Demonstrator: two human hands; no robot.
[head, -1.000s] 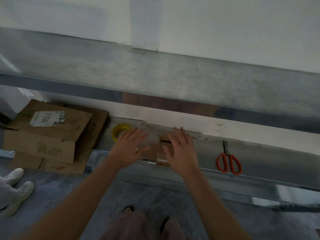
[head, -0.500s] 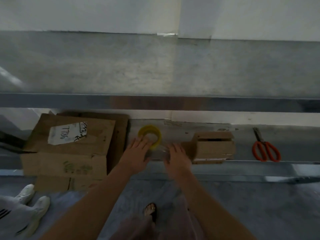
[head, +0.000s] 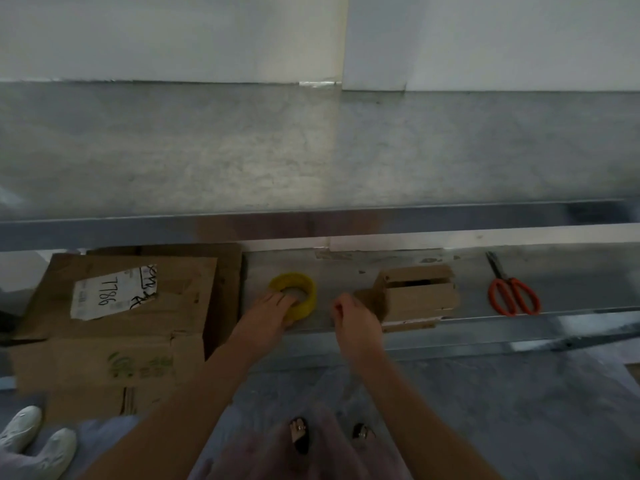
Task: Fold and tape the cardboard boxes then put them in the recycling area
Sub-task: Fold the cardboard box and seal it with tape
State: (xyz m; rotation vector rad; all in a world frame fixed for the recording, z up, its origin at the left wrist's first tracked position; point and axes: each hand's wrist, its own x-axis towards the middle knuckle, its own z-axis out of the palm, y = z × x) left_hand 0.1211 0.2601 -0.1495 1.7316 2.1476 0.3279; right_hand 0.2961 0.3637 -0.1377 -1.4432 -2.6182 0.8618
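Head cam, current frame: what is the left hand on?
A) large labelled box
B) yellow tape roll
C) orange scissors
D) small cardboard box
B: the left hand lies on the yellow tape roll with its fingers reaching into the core. The small cardboard box and the orange scissors sit further right on the shelf, clear of that hand.

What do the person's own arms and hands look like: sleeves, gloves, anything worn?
Both forearms are bare to the frame edge, no sleeves showing. The left hand and right hand wear no gloves; no watch or bracelet shows.
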